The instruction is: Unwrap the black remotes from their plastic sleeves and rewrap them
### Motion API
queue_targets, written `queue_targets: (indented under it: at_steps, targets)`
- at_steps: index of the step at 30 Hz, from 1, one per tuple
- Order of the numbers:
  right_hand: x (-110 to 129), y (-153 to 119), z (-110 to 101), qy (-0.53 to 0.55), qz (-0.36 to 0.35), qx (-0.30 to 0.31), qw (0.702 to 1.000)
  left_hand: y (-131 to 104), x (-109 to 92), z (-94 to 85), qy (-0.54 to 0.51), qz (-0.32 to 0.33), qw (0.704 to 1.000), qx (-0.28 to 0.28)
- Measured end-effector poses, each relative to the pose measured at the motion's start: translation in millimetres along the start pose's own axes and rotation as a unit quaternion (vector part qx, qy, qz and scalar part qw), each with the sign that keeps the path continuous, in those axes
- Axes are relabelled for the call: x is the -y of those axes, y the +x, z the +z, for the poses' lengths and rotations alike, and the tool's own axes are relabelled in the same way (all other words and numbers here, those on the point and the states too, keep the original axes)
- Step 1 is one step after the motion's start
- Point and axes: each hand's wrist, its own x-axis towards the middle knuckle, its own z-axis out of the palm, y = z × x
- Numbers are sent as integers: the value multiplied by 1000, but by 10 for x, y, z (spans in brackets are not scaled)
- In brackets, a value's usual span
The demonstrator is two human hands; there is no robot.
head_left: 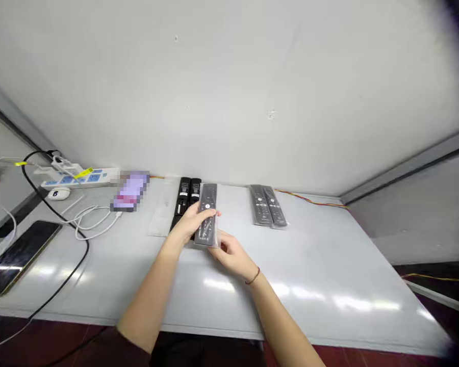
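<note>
A dark remote control [206, 224] in a clear plastic sleeve is held up between my hands, buttons facing me. My left hand [189, 221] grips its left side, with the thumb across the buttons. At the lower right corner of the sleeve, my right hand [233, 252] has its fingers curled around the edge, partly hidden beneath it. Just behind my left hand, two black remotes [184, 188] lie back side up, one with its battery compartment showing; their lower ends are covered. Two more sleeved remotes [268, 206] lie side by side to the right.
Flat clear plastic bags [162, 209] lie left of the black remotes. Farther left are a phone with a blurred screen [132, 191], a white cable [95, 237], a power strip [87, 177], a white earbud case [58, 193] and a dark phone [19, 255]. A wall [229, 102] backs the table.
</note>
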Motion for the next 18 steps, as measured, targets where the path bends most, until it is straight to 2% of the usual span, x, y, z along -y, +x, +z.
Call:
queue_targets:
  at_steps: [2,5,11,15,18]
  targets:
    - [-33,-24,-16,68,47,49,995,-6,-5,26,17,7,1000,-11]
    - [-78,-32,-22,158,94,63,981,-23,1,62,43,26,999,-18]
    - [-128,40,-8,212,135,-38,967,-26,97,59,79,69,994,24]
    - [-134,68,-84,194,97,-77,973,-27,127,-14,139,51,985,85]
    - [-138,74,-165,113,50,-128,984,-36,141,-44,139,35,981,133]
